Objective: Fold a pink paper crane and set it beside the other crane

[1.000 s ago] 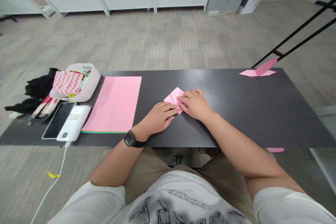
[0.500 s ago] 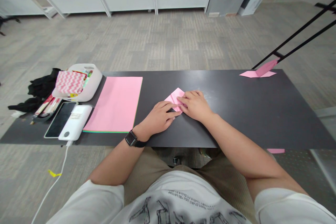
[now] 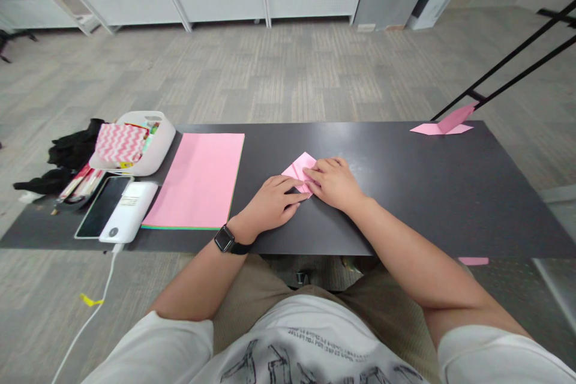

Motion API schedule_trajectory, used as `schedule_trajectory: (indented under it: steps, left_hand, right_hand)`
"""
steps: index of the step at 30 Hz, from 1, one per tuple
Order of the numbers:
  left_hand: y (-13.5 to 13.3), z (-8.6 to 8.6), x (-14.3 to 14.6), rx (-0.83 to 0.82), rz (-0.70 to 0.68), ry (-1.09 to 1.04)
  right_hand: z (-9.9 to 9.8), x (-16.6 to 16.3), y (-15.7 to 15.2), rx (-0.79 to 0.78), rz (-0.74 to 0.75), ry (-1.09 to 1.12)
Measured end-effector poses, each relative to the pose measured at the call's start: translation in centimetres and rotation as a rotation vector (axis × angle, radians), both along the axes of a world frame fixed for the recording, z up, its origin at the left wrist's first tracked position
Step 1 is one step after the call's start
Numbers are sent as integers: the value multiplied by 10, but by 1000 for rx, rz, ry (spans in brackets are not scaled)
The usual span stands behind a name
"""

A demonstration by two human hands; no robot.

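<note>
In the middle of the dark table lies a small folded piece of pink paper (image 3: 294, 168), its pointed far corner showing and a crease across it. My left hand (image 3: 274, 201) rests at its near-left side, fingers stretched and apart, fingertips touching the paper. From the right, my right hand (image 3: 335, 180) lies over the paper's right part with fingers spread and tips pressed on it. Both hands are open, and they cover the near and right parts of the fold. A black watch (image 3: 227, 239) is on my left wrist.
Left of my hands lies a stack of pink paper sheets (image 3: 200, 180). Farther left are a white basket (image 3: 162, 147), a phone (image 3: 101, 207), a white power bank (image 3: 129, 211) with a cable, and black cloth (image 3: 74, 147). A folded pink paper piece (image 3: 443, 127) stands at the far right.
The view has shifted very slightly. My hands and the folded pink paper keep almost the same place and pose.
</note>
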State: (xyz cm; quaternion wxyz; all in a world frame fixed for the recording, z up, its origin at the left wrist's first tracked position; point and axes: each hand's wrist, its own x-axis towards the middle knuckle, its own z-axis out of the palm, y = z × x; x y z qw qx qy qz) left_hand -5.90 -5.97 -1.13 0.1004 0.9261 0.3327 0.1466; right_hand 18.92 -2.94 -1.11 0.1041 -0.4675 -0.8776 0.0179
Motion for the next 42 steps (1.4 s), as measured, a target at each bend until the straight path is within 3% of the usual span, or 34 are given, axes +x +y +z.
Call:
schedule_trajectory:
  steps: [42]
  left_hand:
    - [6,-2,-1,-34,118,41]
  right_hand:
    - [-2,-2,-3,-20,-30,106]
